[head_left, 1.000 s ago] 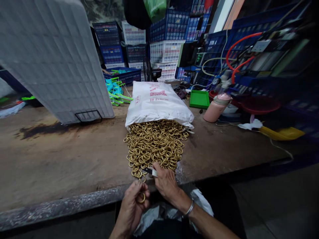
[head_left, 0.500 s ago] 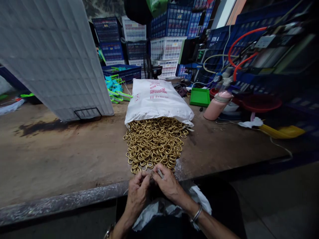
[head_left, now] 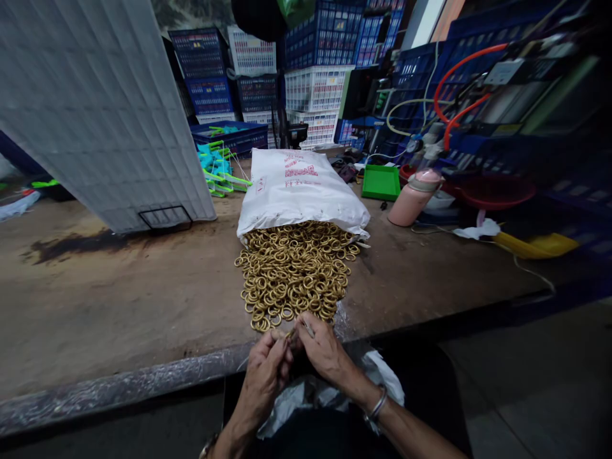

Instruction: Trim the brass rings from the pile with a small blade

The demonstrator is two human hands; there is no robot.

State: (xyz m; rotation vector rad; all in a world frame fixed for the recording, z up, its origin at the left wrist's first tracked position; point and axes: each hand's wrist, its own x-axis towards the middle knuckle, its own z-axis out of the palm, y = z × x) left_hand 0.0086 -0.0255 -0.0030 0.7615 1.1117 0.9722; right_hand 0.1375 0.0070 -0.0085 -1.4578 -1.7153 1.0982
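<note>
A heap of brass-coloured rings (head_left: 291, 274) spills out of a white sack (head_left: 296, 185) onto the table. Just below its near edge, my left hand (head_left: 268, 363) is closed, thumb against fingers, pinching what looks like one brass ring (head_left: 289, 334); much of it is hidden by the fingertips. My right hand (head_left: 325, 357) is closed around a thin metal tool (head_left: 308, 327), whose kind does not show clearly, and its fingertips meet the ring from the other side. Both hands are at the table's front edge, above a pale cloth or bag (head_left: 291, 408) in the lap.
A tall white ribbed panel (head_left: 109, 115) stands at left. To the right are a green tray (head_left: 381, 183), a pink bottle (head_left: 415, 201), a red dish (head_left: 497, 191) and a yellow scoop-like piece (head_left: 535, 245). Stacked crates (head_left: 315, 89) fill the back.
Both hands stay together at the table edge with small finger movements. The fingertips have drawn closer around the small piece, and the view has shifted slightly.
</note>
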